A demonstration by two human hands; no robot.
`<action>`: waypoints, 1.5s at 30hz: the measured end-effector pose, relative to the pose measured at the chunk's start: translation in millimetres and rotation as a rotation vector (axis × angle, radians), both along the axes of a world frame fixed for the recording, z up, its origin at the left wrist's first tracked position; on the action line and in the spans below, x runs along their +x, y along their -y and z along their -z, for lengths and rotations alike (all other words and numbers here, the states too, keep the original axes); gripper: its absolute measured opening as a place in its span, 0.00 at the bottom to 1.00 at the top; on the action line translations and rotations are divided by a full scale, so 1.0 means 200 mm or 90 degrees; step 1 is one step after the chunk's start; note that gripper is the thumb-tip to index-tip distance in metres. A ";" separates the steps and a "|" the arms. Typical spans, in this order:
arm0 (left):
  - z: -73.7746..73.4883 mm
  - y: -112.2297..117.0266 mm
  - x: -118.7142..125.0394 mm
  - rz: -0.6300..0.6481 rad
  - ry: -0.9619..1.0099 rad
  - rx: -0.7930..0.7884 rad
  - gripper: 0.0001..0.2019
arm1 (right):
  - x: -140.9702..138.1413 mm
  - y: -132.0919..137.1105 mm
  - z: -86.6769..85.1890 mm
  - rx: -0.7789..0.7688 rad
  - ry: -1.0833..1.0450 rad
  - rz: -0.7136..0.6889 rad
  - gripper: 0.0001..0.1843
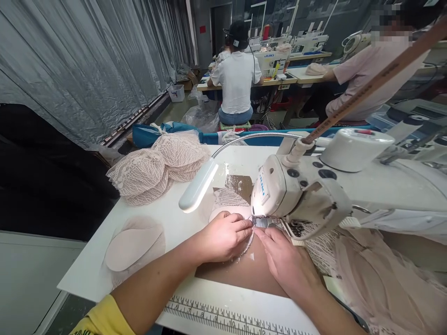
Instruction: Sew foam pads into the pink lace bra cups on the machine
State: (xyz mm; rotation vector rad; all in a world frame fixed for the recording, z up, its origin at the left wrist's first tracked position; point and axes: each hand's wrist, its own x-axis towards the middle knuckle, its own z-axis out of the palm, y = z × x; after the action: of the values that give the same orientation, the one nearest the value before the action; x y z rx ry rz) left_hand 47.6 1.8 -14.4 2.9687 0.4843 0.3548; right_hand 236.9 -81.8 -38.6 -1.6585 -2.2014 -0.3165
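At the needle of a white sewing machine (275, 181) lies a pale pink lace bra cup (228, 199), its curved edge under the presser foot. My left hand (226, 235) rests on the cup with fingers bent and pressed together, holding it against the machine bed. Close to the needle, my right hand (284, 256) pinches the cup's edge between thumb and forefinger. The fingertips of both hands nearly meet in front of the foot. Part of the cup is hidden beneath my left hand.
Stacked lace cups (160, 163) sit at the back left, with a smooth cup piece (132, 246) nearer me. A lamp (197, 186) arches over the table. Sheer fabric (380, 274) is heaped at right. A printed ruler (223, 316) runs along the front. Two people sit at tables beyond.
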 end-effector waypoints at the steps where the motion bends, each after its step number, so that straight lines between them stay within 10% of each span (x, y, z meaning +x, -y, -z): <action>1: -0.01 0.00 0.00 0.005 0.000 -0.006 0.15 | 0.00 0.00 0.00 -0.003 -0.003 -0.015 0.23; 45: 0.01 0.00 0.00 -0.043 0.053 -0.064 0.09 | 0.03 0.00 0.01 -0.051 0.036 0.007 0.25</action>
State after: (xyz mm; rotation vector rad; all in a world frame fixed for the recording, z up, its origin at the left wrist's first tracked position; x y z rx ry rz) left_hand 47.4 1.7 -15.8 2.8322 0.5758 0.4458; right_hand 242.4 -82.3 -40.4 -1.7251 -2.2751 -0.2851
